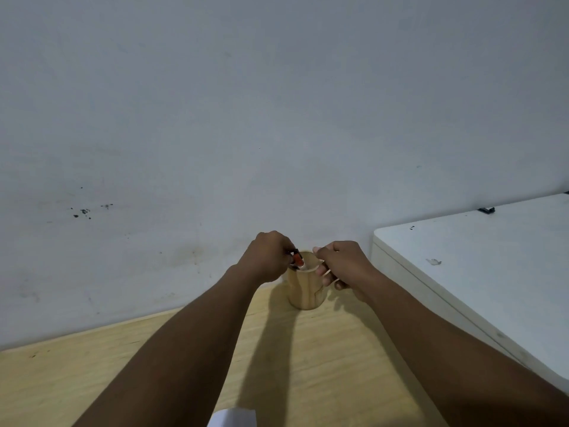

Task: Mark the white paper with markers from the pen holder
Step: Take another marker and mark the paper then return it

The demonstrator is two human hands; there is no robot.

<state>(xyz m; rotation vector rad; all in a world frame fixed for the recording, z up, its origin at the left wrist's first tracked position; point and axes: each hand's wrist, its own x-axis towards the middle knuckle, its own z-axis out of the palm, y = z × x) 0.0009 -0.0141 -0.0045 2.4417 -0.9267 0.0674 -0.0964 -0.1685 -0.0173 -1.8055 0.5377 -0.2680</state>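
Observation:
A round wooden pen holder (304,288) stands on the wooden table (92,380) close to the wall. My left hand (268,257) is closed over the holder's left rim, gripping markers (296,258) with red and black ends that stick out at the rim. My right hand (341,263) wraps the holder's right rim and side, thumb at the top edge. A corner of the white paper (232,418) shows at the bottom edge, between my forearms; the rest of the sheet is out of frame.
A pale wall (215,134) rises directly behind the holder. A white table (492,266) stands to the right, higher than the wooden one, with a small black item (486,210) near its far edge.

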